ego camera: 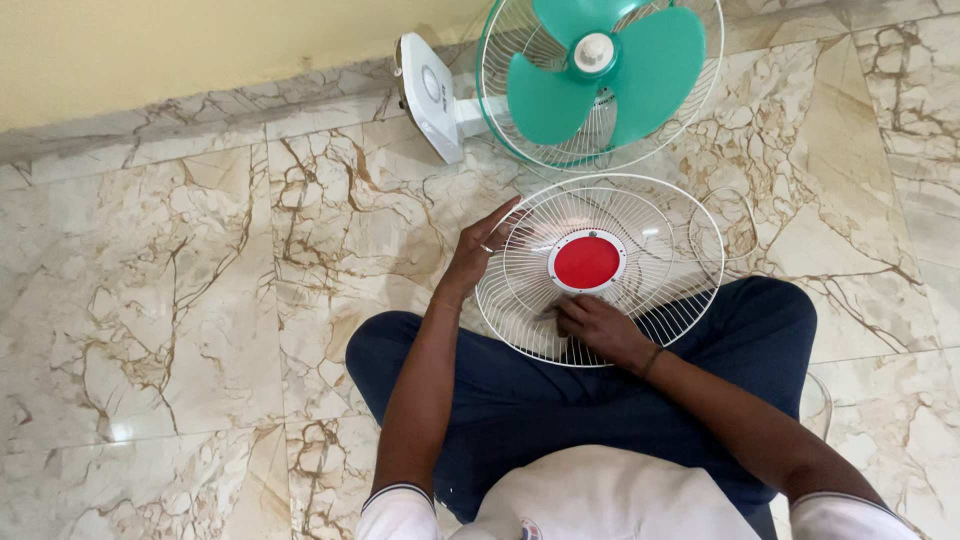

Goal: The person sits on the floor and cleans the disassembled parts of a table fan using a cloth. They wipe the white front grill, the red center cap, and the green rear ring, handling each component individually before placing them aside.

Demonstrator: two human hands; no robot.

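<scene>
Currently, a person sits cross-legged on the marble floor [180,300] with a white wire fan guard [600,270] resting across the lap and the floor just ahead of the knees. The guard lies flat, with its red centre disc [587,261] facing up.

Hand positions:
- The left hand [478,258] grips the guard's left rim, fingers curled over the outer ring.
- The right hand [595,325] rests on the near part of the guard, fingers closed on the wires below the disc. Whether it also pinches a small part cannot be told.

Surrounding items:
- The fan body [590,70] lies on its side on the far floor, with green blades [610,75] and the rear guard in place.
- Its white base [428,95] stands just left of the blades.
- A thin wire ring [735,225] lies on the floor to the right, touching or just beside the guard.

Handling notes, as a judgement: support the guard at the rim, as the left hand does, so that the thin wires do not bend. Keep the guard level while the right hand works near the centre. Avoid pressing on the radial wires. Rotate the guard with the rim hand instead of reaching across it.
</scene>
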